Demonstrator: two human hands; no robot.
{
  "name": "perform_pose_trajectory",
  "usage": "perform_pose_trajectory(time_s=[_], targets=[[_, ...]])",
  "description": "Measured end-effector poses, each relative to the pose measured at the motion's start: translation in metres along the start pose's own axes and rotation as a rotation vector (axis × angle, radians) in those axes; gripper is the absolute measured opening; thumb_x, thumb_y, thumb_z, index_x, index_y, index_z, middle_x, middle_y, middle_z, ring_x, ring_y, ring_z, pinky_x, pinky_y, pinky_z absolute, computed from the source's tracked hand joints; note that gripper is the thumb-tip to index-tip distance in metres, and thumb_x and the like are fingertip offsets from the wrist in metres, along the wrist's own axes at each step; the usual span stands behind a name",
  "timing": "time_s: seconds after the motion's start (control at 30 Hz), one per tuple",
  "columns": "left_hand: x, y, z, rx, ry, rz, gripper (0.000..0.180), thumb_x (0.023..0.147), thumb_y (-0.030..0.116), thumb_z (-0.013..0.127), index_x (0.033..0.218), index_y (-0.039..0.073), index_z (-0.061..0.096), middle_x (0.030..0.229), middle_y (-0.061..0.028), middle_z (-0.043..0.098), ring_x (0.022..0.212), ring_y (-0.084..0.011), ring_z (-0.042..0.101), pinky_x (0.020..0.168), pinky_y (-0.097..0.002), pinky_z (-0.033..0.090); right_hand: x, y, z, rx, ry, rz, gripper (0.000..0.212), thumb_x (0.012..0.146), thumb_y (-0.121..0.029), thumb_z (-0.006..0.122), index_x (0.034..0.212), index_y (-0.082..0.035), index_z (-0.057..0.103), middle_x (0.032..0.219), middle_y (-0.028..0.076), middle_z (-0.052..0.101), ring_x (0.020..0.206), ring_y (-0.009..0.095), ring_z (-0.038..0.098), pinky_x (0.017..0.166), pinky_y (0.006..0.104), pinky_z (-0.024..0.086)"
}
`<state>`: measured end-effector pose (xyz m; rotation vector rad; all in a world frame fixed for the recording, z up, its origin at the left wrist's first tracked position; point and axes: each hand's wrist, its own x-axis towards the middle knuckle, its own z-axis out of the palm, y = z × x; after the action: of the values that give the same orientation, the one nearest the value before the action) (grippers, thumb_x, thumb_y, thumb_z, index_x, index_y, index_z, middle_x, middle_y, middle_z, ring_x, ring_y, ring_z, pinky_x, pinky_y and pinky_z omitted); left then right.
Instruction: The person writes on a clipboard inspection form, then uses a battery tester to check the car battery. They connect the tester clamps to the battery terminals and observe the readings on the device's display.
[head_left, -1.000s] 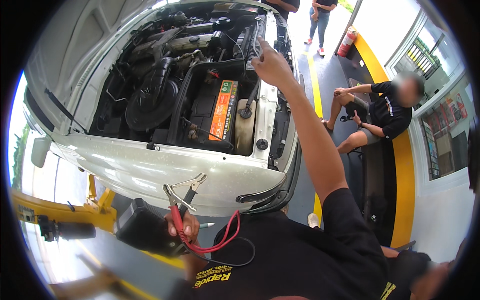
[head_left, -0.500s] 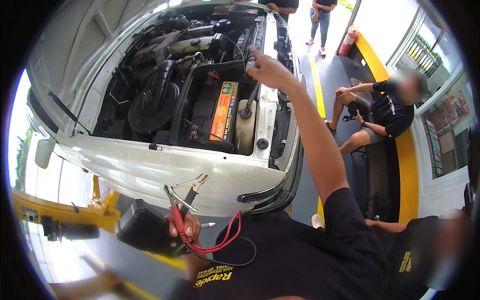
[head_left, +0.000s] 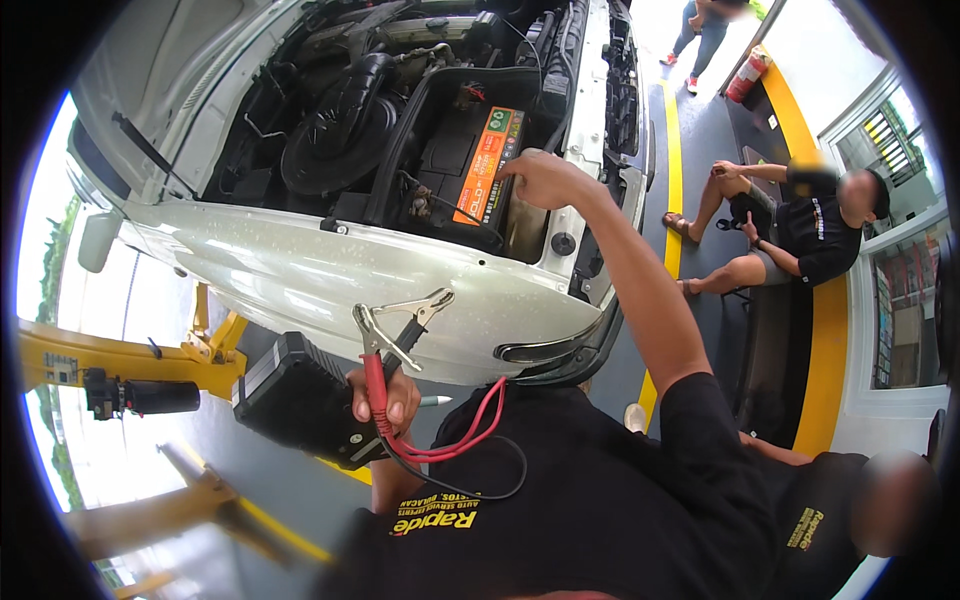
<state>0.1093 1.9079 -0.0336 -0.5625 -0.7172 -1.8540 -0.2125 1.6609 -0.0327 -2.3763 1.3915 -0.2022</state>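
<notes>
My left hand (head_left: 387,402) grips a black battery tester box (head_left: 296,397) together with two metal clamps (head_left: 396,322), one with a red handle. Red and black cables (head_left: 455,455) loop down from the clamps over my black shirt. My right hand (head_left: 543,180) reaches into the open engine bay of a white car (head_left: 330,275). Its fingertips rest on the near right corner of a black car battery with an orange label (head_left: 482,165); nothing shows in that hand.
A yellow lift arm (head_left: 120,355) stands at the left. A person sits on a low bench (head_left: 800,225) at the right, another stands at the back (head_left: 700,25) near a red fire extinguisher (head_left: 748,75). A co-worker's shoulder (head_left: 850,520) is at lower right.
My right hand has come back from the far side of the engine bay onto the battery. My left hand still holds the tester and clamps.
</notes>
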Motion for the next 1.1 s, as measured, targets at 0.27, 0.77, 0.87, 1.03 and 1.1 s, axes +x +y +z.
perform_pose_trajectory(time_s=[0.27,0.77,0.87,1.03,1.1], targets=[[-0.001,0.001,0.001,-0.027,0.028,0.048,0.014,0.096,0.012,0.068,0.104,0.001,0.071,0.111,-0.0332,0.065,0.066,-0.0287,0.068,0.051,-0.0332,0.056,-0.003,-0.047,-0.018,-0.082,-0.002,0.192,0.043,0.091,-0.018,0.058,0.132,-0.024,0.071,0.117,0.015,0.073,0.115,0.035,0.067,0.095,0.0458,0.055],[-0.002,-0.001,-0.005,-0.028,0.091,0.047,0.013,0.096,0.013,0.068,0.100,0.001,0.068,0.108,-0.0331,0.065,0.064,-0.0291,0.065,0.051,-0.0341,0.054,0.000,-0.058,0.010,-0.166,-0.022,0.183,0.036,0.090,-0.016,0.057,0.122,-0.016,0.073,0.106,0.016,0.076,0.103,0.036,0.072,0.085,0.0485,0.057],[-0.001,-0.001,-0.008,-0.041,0.089,0.030,0.013,0.096,0.012,0.068,0.101,0.000,0.068,0.108,-0.0335,0.065,0.064,-0.0296,0.065,0.051,-0.0350,0.054,-0.006,-0.067,0.008,-0.186,-0.055,0.170,0.035,0.091,-0.014,0.057,0.122,-0.009,0.071,0.103,0.018,0.076,0.099,0.036,0.073,0.082,0.0484,0.058],[0.005,0.001,-0.012,-0.033,0.022,-0.002,0.014,0.095,0.012,0.069,0.103,-0.001,0.068,0.110,-0.0345,0.064,0.066,-0.0305,0.066,0.049,-0.0350,0.054,-0.006,-0.064,0.014,-0.179,-0.033,0.156,0.034,0.091,-0.012,0.056,0.121,-0.006,0.070,0.102,0.018,0.076,0.096,0.036,0.074,0.080,0.0484,0.058],[0.004,0.000,-0.012,-0.041,0.032,0.002,0.015,0.096,0.012,0.068,0.103,-0.001,0.068,0.110,-0.0344,0.064,0.066,-0.0307,0.067,0.050,-0.0352,0.054,-0.005,-0.063,0.012,-0.165,-0.044,0.161,0.034,0.091,-0.012,0.056,0.121,-0.006,0.070,0.102,0.018,0.076,0.096,0.037,0.074,0.080,0.0483,0.058]])
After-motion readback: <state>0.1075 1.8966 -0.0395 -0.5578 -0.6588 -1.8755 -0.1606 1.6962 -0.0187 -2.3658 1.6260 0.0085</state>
